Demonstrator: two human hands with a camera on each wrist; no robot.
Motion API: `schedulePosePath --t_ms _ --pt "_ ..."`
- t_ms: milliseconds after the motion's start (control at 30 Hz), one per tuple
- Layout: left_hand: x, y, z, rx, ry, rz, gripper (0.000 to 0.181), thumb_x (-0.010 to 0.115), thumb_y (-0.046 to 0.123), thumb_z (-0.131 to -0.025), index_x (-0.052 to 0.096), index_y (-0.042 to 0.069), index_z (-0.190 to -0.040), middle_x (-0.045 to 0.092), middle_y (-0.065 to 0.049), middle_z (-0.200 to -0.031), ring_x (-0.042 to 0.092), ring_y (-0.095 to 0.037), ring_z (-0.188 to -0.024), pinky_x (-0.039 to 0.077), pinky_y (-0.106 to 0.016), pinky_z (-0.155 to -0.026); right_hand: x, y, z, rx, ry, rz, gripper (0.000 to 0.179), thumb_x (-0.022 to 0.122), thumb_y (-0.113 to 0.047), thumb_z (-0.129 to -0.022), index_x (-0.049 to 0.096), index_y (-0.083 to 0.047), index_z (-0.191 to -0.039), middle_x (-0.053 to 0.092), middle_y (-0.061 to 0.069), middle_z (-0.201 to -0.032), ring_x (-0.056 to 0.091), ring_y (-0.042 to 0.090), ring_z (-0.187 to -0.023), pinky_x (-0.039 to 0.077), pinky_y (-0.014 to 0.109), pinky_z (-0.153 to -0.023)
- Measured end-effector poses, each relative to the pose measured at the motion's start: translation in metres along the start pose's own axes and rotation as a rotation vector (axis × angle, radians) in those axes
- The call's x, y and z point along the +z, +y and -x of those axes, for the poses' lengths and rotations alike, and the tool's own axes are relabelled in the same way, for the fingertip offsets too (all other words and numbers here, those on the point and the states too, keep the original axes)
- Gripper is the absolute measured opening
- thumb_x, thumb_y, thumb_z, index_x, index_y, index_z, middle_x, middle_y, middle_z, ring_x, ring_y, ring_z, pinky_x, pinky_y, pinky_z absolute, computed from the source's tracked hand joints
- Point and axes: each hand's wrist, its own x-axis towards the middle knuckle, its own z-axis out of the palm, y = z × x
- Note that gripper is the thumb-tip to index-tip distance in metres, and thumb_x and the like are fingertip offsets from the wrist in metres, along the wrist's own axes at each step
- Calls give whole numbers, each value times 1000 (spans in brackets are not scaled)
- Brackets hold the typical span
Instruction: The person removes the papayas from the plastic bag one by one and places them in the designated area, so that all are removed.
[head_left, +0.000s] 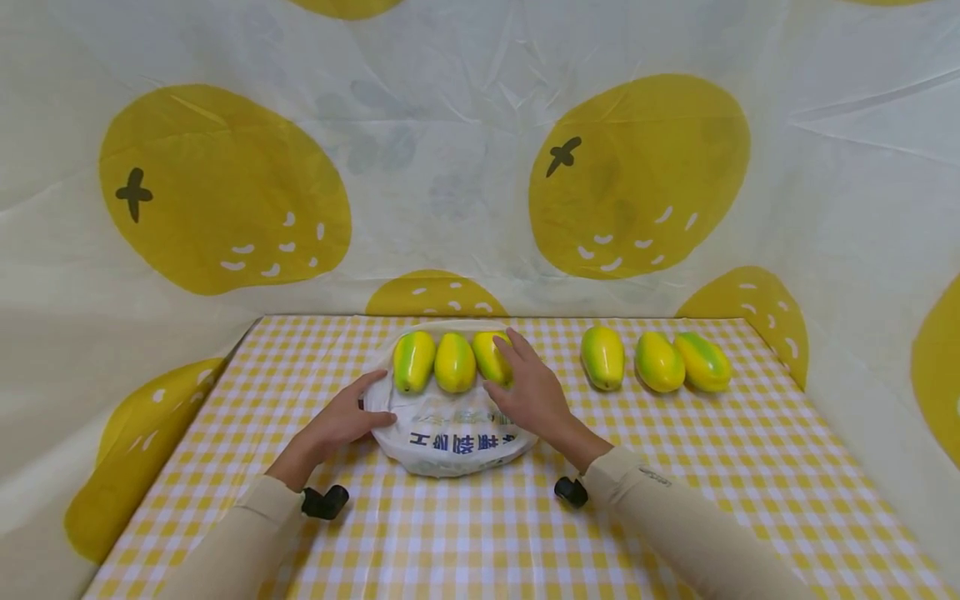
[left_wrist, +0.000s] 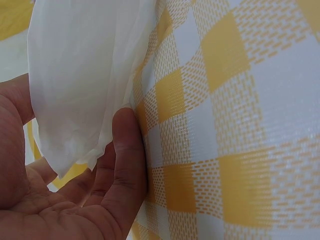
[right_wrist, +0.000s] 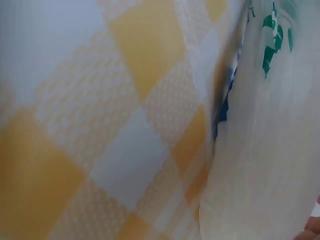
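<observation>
A white plastic bag [head_left: 450, 462] with dark printing lies mouth-up under three yellow-green papayas, the left papaya [head_left: 413, 362], the middle papaya [head_left: 454, 363] and the right papaya [head_left: 487, 358]. My left hand [head_left: 341, 421] holds the bag's left edge, thumb over the rim. The left wrist view has the white plastic [left_wrist: 85, 90] between my spread thumb and fingers [left_wrist: 127, 165]. My right hand [head_left: 536, 396] is at the bag's right side, its loosely extended fingertips over the right papaya. The right wrist view shows the bag's side [right_wrist: 265, 150] and little of that hand.
Further right stand three more papayas: one alone [head_left: 603, 358], then a pair, one [head_left: 659, 362] against the other [head_left: 702, 362]. A yellow-white checked cloth [head_left: 450, 542] covers the table. Behind it hangs a curtain [head_left: 442, 192] printed with yellow fruit.
</observation>
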Motion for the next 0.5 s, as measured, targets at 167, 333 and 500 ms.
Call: schedulePosePath --t_ms 167,333,500 --pt "0 1 0 8 -1 -3 89 75 30 -94 24 21 -166 31 -20 -169 41 -39 -147 32 -61 -123 5 0 -3 -9 -7 -10 71 74 -31 -96 46 -11 -157 34 15 -169 53 39 -142 53 55 -105" --pt "0 0 1 36 -5 -1 88 74 27 -95 25 18 -166 34 -22 -167 44 -39 -145 39 -57 -118 10 1 -9 -7 -18 9 69 72 -31 -97 45 -10 -157 36 18 -168 47 38 -148 49 55 -111" --pt "1 -1 2 39 1 0 87 74 27 -94 26 18 -166 35 -23 -166 45 -38 -144 42 -54 -116 14 2 -15 -7 1 27 68 72 -31 -97 47 -8 -156 39 20 -165 46 39 -148 48 55 -113"
